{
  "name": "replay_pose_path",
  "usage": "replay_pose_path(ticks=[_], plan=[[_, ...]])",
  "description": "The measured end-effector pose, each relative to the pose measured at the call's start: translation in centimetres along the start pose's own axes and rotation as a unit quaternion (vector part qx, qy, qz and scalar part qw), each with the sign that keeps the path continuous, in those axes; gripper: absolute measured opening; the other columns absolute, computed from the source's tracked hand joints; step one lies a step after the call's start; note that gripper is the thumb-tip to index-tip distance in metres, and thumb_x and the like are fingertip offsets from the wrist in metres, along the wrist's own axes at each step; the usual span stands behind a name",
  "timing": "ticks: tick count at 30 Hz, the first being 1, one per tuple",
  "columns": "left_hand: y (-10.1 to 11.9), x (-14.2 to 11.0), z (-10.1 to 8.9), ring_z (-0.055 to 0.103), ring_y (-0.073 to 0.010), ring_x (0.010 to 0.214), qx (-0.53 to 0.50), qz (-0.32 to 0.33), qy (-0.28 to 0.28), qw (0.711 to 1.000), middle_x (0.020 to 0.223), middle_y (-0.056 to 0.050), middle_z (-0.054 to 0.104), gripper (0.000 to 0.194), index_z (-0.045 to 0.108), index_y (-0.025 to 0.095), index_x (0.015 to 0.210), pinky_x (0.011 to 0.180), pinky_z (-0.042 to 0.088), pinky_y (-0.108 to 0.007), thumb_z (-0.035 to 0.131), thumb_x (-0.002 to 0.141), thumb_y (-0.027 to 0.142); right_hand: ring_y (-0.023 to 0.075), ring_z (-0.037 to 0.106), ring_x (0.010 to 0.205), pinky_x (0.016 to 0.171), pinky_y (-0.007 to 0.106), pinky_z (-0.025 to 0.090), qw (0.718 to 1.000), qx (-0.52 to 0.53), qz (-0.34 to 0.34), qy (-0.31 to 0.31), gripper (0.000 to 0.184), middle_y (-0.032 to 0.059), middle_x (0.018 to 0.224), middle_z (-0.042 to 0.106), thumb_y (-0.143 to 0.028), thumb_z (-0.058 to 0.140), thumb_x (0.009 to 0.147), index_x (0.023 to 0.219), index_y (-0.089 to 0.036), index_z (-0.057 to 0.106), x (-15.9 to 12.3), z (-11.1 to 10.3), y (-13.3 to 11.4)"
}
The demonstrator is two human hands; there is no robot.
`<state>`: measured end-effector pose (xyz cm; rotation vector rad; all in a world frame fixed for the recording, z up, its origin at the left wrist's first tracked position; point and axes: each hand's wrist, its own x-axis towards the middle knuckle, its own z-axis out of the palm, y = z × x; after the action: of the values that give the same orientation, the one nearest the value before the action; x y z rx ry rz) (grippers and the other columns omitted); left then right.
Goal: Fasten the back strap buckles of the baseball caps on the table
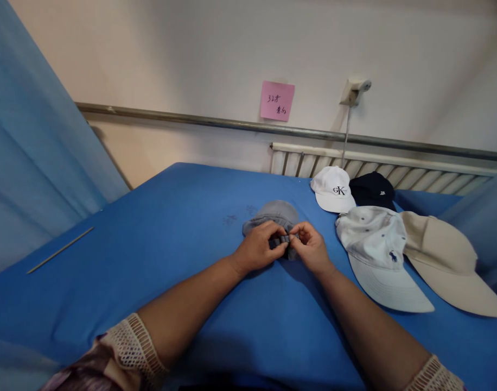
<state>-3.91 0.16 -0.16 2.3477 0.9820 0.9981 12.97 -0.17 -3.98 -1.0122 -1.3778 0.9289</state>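
Observation:
A grey cap [274, 213] lies on the blue table [159, 239] with its back strap turned toward me. My left hand [257, 247] and my right hand [309, 247] meet at that strap, both with fingers pinched closed on it. The strap's middle is hidden under my fingertips.
To the right lie a white cap with a black logo [332, 188], a dark navy cap [373, 189], a pale blue-white cap [381, 252] and a beige cap [444, 260]. A thin stick [60, 250] rests at the left. A pink note [276, 101] hangs on the wall behind.

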Motion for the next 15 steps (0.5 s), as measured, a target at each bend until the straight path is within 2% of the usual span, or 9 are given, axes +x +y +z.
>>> replay_pose_path(ticks=[6,11,15], plan=[[-0.13,0.03,0.02,0.055,-0.0165,0.079,-0.002,-0.004,0.004,1.000,0.085,-0.004,0.061,0.013,0.060,0.018,0.093,0.074,0.044,-0.030,0.058,0.081,0.023,0.0112,0.047,0.057,0.053,0.024,0.038,1.000,-0.001,-0.010,-0.006,0.017,-0.0035,0.064,0.051,-0.034,0.062,0.076,0.081,-0.021,0.053,0.08,-0.03,0.13],[-0.08,0.10,-0.17,0.058,-0.0181,0.086,-0.014,0.000,-0.016,1.000,0.092,-0.005,0.063,0.017,0.061,0.020,0.097,0.080,0.045,-0.031,0.060,0.080,0.021,0.0112,0.050,0.058,0.054,0.024,0.041,1.000,0.011,0.002,-0.016,0.023,-0.0019,0.070,0.056,-0.038,0.065,0.075,0.086,-0.021,0.055,0.21,-0.28,0.01],[0.09,0.02,-0.33,0.058,-0.0180,0.088,-0.027,0.010,-0.033,0.999,0.094,-0.005,0.064,0.018,0.060,0.020,0.099,0.082,0.045,-0.032,0.059,0.081,0.021,0.0099,0.051,0.055,0.052,0.024,0.044,0.996,0.037,0.025,-0.071,0.030,0.0012,0.080,0.063,-0.043,0.064,0.078,0.096,-0.020,0.058,0.05,-0.48,-0.55]])
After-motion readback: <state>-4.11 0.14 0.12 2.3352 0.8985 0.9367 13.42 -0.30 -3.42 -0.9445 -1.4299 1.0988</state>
